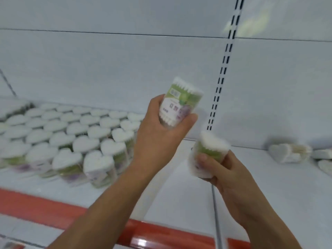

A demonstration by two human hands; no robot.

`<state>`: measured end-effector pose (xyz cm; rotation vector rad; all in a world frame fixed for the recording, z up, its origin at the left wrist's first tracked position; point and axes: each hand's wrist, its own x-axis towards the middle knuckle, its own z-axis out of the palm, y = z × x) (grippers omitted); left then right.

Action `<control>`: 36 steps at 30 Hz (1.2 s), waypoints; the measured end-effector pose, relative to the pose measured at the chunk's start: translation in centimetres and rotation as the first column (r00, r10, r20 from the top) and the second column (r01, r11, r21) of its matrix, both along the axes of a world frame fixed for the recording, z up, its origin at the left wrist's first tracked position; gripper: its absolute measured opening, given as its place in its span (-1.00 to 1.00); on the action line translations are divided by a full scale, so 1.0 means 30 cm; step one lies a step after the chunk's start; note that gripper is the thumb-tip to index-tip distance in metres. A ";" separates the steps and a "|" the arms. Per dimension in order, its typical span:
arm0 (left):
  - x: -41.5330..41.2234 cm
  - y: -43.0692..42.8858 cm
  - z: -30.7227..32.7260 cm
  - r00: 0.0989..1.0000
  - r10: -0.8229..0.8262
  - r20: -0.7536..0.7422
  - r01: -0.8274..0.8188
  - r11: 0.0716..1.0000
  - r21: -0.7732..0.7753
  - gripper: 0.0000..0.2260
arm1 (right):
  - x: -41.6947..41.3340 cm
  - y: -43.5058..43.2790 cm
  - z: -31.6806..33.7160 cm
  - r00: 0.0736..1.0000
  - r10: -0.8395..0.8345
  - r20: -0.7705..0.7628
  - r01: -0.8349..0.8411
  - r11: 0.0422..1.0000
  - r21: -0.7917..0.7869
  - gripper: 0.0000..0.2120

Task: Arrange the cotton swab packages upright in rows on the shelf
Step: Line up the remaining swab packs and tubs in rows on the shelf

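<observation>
Stock in hand: my left grip [161, 130] clamps one cotton swab package [179, 105] above the shelf [179, 177], right grip [230, 169] clamps a second package [208, 151] lower; I would seat each upright, flush against the standing rows [71, 137].

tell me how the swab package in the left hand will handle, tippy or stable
Probably light: the left hand holds the package aloft. Likely stiff, keeping its shape under the fingers. Taller than wide, so a nudge may tip it, though the shelved rows stand.
</observation>
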<state>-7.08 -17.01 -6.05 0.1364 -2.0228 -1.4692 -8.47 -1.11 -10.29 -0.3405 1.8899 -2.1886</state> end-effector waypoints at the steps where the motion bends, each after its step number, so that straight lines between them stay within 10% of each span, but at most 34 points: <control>1: 0.012 -0.060 0.024 1.000 0.024 -0.015 -0.024 1.000 -0.003 -0.62 | 0.002 -0.050 -0.001 1.000 -0.010 -0.005 0.010 1.000 0.006 -0.45; 18: 0.045 -0.641 0.165 0.988 -0.144 -0.058 0.142 0.989 -0.037 -0.70 | -0.018 -0.361 0.080 0.967 0.044 -0.250 0.150 0.696 0.702 -0.71; 36: 0.039 -0.672 0.121 0.963 -0.270 0.010 0.270 0.962 -0.024 -0.69 | -0.234 -0.602 -0.080 0.876 -0.254 -0.410 0.452 0.730 0.513 -0.60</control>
